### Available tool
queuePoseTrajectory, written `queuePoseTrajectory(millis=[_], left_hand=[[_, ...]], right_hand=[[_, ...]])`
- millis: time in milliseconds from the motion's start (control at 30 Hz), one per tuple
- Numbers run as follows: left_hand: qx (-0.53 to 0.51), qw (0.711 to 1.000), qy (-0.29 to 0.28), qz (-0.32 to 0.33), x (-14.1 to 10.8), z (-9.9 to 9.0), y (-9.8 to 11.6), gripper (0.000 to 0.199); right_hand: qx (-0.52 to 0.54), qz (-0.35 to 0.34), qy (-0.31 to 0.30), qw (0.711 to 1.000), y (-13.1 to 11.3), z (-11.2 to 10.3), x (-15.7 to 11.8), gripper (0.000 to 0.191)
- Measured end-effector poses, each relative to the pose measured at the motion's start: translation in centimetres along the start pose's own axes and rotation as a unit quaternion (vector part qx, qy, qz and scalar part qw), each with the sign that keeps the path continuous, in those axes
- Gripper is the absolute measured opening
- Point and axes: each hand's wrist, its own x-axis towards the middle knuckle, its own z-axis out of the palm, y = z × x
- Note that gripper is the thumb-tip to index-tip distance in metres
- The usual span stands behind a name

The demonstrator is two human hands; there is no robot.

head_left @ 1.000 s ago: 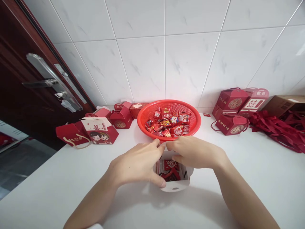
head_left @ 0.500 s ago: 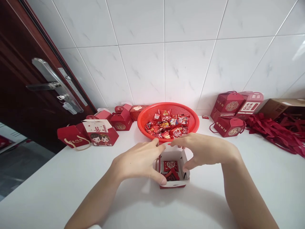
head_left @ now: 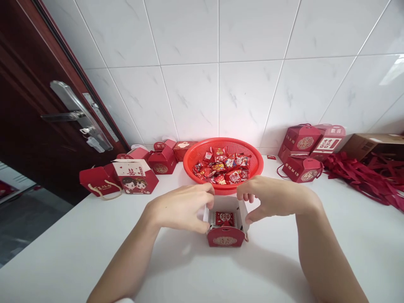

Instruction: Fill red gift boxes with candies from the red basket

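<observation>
An uncovered red paper candy box [head_left: 225, 240] with white inner walls stands on the table in front of me. Its near panel carries a gold medallion and has a rounded, slotted top. Inside lies a red candy packet [head_left: 224, 217] printed "520"; whatever is under it is partly hidden. My left hand [head_left: 184, 207] grips the box's left side flap between thumb and curled fingers. On the opposite side, my right hand [head_left: 268, 199] has its thumb and bent fingers around the right flap. Right behind the box is a red plastic basket [head_left: 188, 162] of wrapped candies [head_left: 221, 164].
Several red gift boxes [head_left: 139, 181] stand at the left near the door [head_left: 28, 84]. More boxes [head_left: 304, 168] are stacked at the right, beside dark red ribbons [head_left: 356, 176] and a cardboard carton [head_left: 362, 145]. A tiled wall [head_left: 246, 97] closes off the back.
The box's near flap, earlier showing its white inside, now stands up with its red, gold-printed face towards me. My hands have shifted slightly along the sides. The view has tilted a little.
</observation>
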Motion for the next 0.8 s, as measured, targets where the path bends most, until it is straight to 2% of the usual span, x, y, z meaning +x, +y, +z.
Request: queuePoseTrajectory(millis=[133, 233, 333, 533, 700, 800], left_hand=[[-0.01, 0.999, 0.016, 0.03, 0.0, 0.1, 0.1, 0.019], [0.0, 1.0, 0.02, 0.013, 0.2, 0.3, 0.2, 0.017], [-0.011, 0.999, 0.035, 0.002, 0.5, 0.6, 0.3, 0.028], [-0.077, 0.996, 0.031, 0.026, 1.2, 0.9, 0.5, 0.059], [-0.1, 0.994, 0.018, 0.027, 1.4, 0.9, 0.0, 0.062], [-0.104, 0.994, 0.009, 0.034, 1.4, 0.8, -0.2, 0.059]], right_hand=[[-0.013, 0.009, 0.004, 1.0, 0.0, 0.0, 0.0, 0.038], [-0.014, 0.002, 0.013, 1.0, -0.2, 0.2, 0.2, 0.035], [-0.022, -0.013, 0.023, 0.999, -0.7, 0.6, 0.8, 0.028], [-0.007, -0.056, 0.014, 0.998, -1.6, 1.4, 2.1, 0.022], [0.014, -0.078, 0.009, 0.997, -1.5, 1.3, 2.1, 0.034], [0.015, -0.087, 0.014, 0.996, -1.5, 1.2, 2.1, 0.032]])
